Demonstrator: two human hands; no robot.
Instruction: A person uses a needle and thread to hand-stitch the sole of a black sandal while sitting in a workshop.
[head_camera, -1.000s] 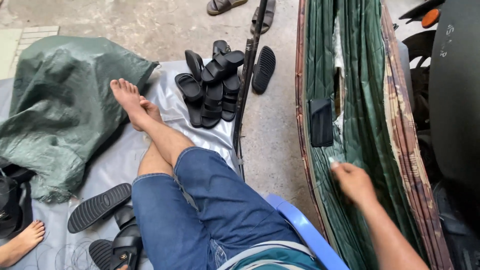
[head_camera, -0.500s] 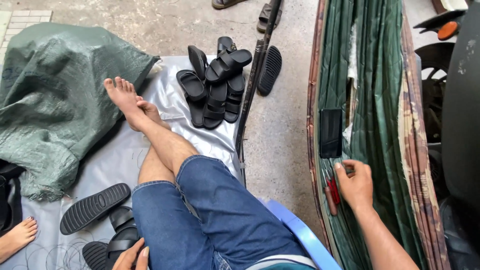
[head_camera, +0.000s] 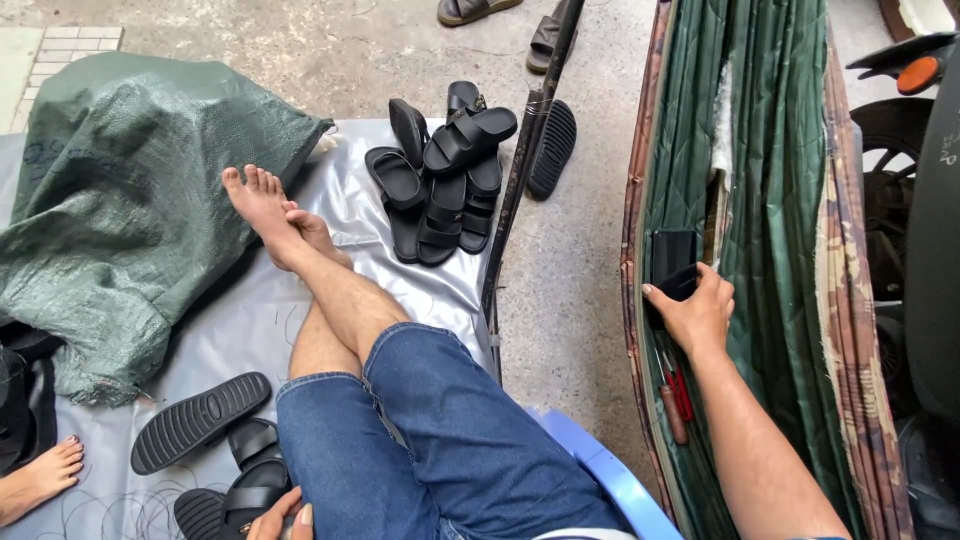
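Observation:
I sit on a blue plastic stool (head_camera: 600, 470) with my bare legs crossed over a silver sheet (head_camera: 250, 330). My right hand (head_camera: 697, 312) reaches into a green hammock (head_camera: 770, 200) on the right. Its thumb and fingers close around the lower end of a flat black phone-like object (head_camera: 672, 252) lying in the fold. Just below the hand lie red-handled tools (head_camera: 678, 395). Only the fingertips of my left hand (head_camera: 283, 521) show at the bottom edge, beside a black sandal (head_camera: 245, 490); its grip is hidden.
A pile of black sandals (head_camera: 445, 170) lies past my feet, and a loose sole (head_camera: 200, 420) lies at lower left. A green woven sack (head_camera: 120, 200) covers the left. A black metal bar (head_camera: 520, 170) runs along the sheet's edge. Another person's foot (head_camera: 40, 480) shows at far left; a vehicle wheel (head_camera: 900, 150) at right.
My right hand has moved up the hammock from the red-handled tools to the black flat object and closed on it. My left fingertips have come into view at the bottom.

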